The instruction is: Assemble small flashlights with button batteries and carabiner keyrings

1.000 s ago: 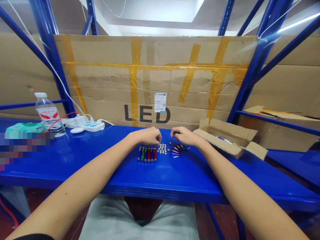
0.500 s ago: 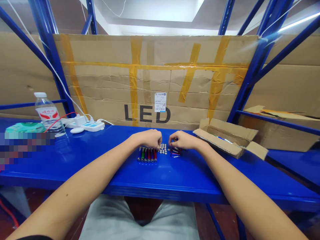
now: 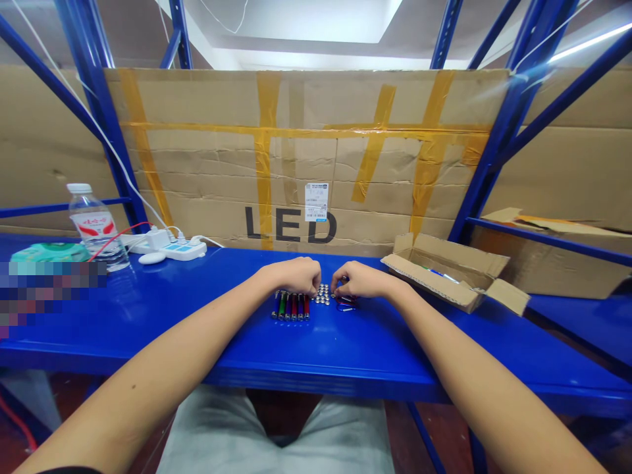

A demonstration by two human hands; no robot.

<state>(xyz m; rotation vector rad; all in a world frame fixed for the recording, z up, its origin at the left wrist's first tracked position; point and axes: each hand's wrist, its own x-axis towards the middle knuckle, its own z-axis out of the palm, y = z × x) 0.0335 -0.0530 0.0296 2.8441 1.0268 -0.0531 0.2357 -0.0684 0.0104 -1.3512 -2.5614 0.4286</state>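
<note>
My left hand [image 3: 300, 275] is closed, its fingertips low beside several small round silver button cells [image 3: 324, 294] set out in rows. What those fingers hold, if anything, is hidden. Just below this hand, several slim metal tubes [image 3: 294, 307] in blue, green, red and purple lie side by side. Right of the rows, my right hand [image 3: 359, 279] is bent in a pinch, thumb and forefinger on a single button cell [image 3: 333, 295]. Under its palm lies a small pile of red and blue metal clips [image 3: 346, 304], partly covered by the hand.
An open cardboard box [image 3: 444, 273] with items inside stands at the right. At the left are a water bottle [image 3: 99, 227], a green packet [image 3: 49, 251] and a white power strip [image 3: 172, 246]. A large taped carton [image 3: 207, 164] lines the back of the blue table [image 3: 316, 359].
My right hand has come down and slightly left, so its fingertips now meet the single button cell. My left hand has barely moved.
</note>
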